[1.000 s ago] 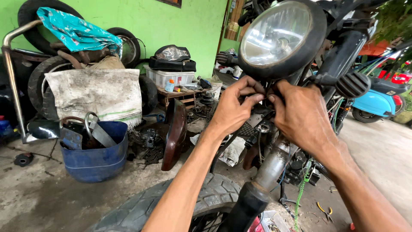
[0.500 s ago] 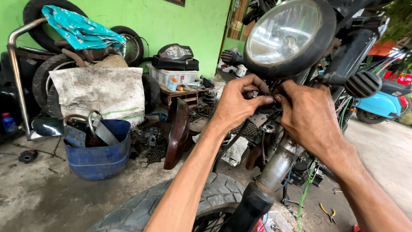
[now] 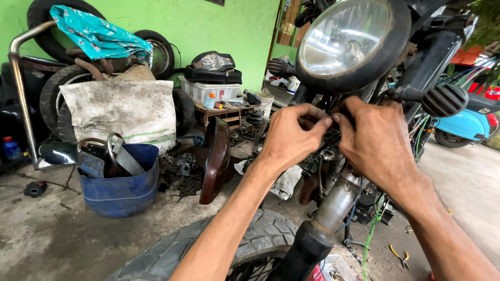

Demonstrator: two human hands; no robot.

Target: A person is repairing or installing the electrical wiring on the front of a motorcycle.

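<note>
Pinching with both hands, I work just under the headlight [image 3: 350, 39], where its mount sits. My left hand [image 3: 291, 136] and right hand [image 3: 376, 141] meet fingertip to fingertip, each grip closed on something too small to identify, steadying it above the fork [image 3: 338, 200].

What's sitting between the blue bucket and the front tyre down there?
In the head view, bare stained concrete floor lies between the blue bucket and the front tyre; a brown curved panel stands further back beside the bucket.
</note>
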